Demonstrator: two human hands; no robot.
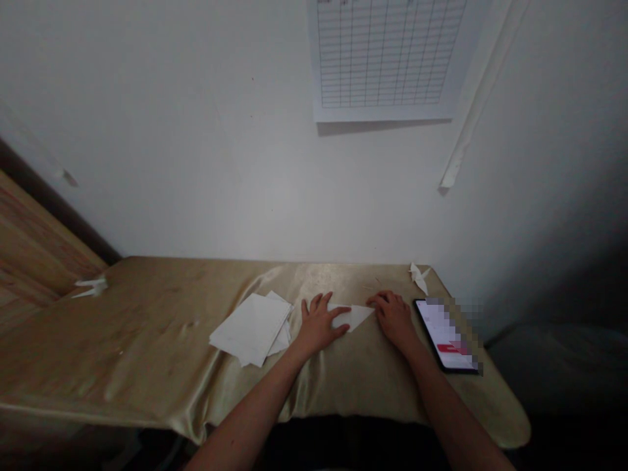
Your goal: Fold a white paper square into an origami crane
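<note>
"What do we find between our hands?"

"A white paper triangle (pixel 354 318) lies at lower center on gold satin cloth (pixel 147 353). Our left hand (pixel 318 325) presses it, fingers flat, and our right hand (pixel 392 319) touches its tip, fingers released."

"Nearby?"

"A paper stack (pixel 251 329) to the left, a phone (pixel 445 335) to the right."

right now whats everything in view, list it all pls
paper triangle: 1, white, on the cloth between the hands
paper stack: 1, white, on the cloth left of the left hand
folded paper crane: 1, white, back right of the table
folded paper figure: 1, white, left end of the table
smartphone: 1, black, lit screen, right of the right hand
satin cloth: 1, gold, covering the table
grid chart: 1, white, on the wall
wall strip: 1, white, on the wall at right
wooden panel: 1, brown, far left
wall: 1, white, behind the table
left hand: 1, on the triangle's left end
right hand: 1, at the triangle's right tip
</note>
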